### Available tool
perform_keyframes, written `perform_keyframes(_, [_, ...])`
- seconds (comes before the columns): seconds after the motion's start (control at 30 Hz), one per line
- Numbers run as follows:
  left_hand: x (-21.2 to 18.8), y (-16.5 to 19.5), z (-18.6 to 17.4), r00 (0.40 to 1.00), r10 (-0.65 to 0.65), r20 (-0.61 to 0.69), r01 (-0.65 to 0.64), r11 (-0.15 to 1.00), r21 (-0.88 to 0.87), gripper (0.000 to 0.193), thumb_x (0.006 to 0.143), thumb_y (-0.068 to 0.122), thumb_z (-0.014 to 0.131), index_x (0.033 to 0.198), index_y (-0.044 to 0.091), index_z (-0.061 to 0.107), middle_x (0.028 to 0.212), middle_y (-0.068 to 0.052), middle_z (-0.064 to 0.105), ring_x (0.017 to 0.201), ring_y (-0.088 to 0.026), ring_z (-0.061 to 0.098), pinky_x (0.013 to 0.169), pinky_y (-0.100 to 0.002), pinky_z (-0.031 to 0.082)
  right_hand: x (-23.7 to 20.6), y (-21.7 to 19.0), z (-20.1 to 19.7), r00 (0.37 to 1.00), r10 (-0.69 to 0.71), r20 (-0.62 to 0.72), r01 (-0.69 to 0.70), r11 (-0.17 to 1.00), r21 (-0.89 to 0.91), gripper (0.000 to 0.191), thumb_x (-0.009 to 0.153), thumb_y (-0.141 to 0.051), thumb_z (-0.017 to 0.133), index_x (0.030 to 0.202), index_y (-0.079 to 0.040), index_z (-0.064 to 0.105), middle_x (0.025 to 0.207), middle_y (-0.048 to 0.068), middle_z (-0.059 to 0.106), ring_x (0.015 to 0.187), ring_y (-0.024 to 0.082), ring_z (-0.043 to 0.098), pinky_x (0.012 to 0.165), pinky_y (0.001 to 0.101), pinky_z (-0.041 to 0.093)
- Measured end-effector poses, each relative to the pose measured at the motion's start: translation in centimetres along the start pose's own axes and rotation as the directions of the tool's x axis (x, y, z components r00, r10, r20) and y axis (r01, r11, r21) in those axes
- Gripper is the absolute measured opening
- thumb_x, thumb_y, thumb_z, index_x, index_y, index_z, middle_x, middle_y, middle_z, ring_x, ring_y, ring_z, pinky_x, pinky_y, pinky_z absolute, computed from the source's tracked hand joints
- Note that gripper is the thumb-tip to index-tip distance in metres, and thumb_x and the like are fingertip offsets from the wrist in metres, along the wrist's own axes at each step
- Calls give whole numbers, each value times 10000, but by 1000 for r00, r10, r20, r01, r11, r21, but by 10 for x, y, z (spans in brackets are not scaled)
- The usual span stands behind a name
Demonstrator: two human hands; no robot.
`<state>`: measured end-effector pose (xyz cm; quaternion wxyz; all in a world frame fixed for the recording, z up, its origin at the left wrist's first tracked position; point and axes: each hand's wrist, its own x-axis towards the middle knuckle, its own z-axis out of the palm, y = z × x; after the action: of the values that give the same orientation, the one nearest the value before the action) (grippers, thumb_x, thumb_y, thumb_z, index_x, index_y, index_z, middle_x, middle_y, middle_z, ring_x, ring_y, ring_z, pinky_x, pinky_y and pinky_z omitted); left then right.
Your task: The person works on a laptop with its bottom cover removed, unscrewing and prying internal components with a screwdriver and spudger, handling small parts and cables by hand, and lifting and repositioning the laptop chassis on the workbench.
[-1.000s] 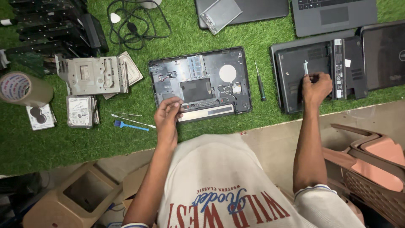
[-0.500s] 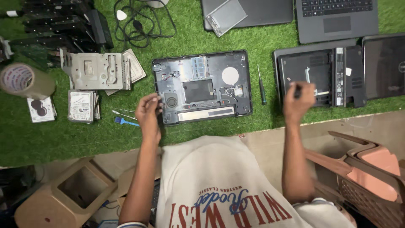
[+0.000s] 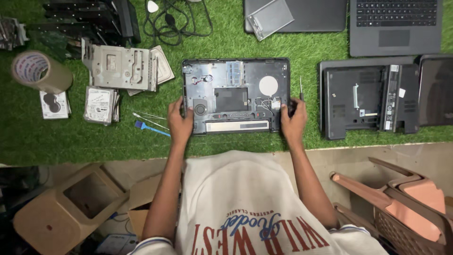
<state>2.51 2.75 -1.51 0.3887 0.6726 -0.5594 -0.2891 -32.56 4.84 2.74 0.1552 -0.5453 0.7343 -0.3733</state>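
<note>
With its cover off, the opened laptop base point(image 3: 236, 96) leaves board, fan and thin wires bare; a slipping thumb could snag a wire, or a tilt could knock the screwdriver point(image 3: 301, 89) alongside. The base lies flat on the green worktop point(image 3: 226, 42), between the hands: left hand point(image 3: 180, 122) and right hand point(image 3: 293, 122) clasp its near corners.

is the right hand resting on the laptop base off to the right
No, the right hand grips the right edge of the opened laptop base in the middle, with the left hand on its left edge.
</note>
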Motion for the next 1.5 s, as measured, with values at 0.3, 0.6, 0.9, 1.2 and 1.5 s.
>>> perform_keyframes(0.3, [-2,8,4,997,45,-62,-42,998,40,475,952,160,713,1390,12,608,1271,-204,608,1163,-372,619,1026,-437,482,2,-8,3,1000,18,-7,-19,999,-27,342,996,-126,677,1282,46,600,1162,227,617,1065,355,626,956,437,494])
perform_keyframes(0.6, [-2,8,5,992,83,-100,-84,996,-5,362,1042,72,515,1384,21,625,1252,-214,621,1144,-373,639,987,-428,513,2,-8,3,1000,1,-26,-1,1000,14,323,976,-112,672,1247,53,614,1123,210,623,1039,337,638,940,426,509])
perform_keyframes(0.9, [-1,8,-5,990,114,-78,-118,992,-53,396,998,-40,476,1361,2,629,1239,-226,648,1132,-378,662,979,-413,522,0,-15,0,999,2,-36,-1,1000,23,316,974,-127,673,1231,50,625,1104,208,621,1020,338,637,920,423,508])
perform_keyframes(1.2, [-4,6,-14,994,95,-60,-100,992,-78,496,900,-128,472,1334,26,656,1221,-215,669,1134,-358,672,987,-392,521,-5,-18,0,999,-26,-41,27,999,32,310,995,-132,665,1236,55,608,1107,210,615,1015,345,630,922,426,503])
perform_keyframes(1.5, [0,17,-6,999,-47,-16,47,999,-28,491,931,231,739,1359,36,601,1243,-181,597,1116,-352,619,940,-416,492,-5,-20,1,999,-23,-44,24,1000,19,312,987,-121,677,1236,54,609,1104,209,624,1011,335,641,919,422,511])
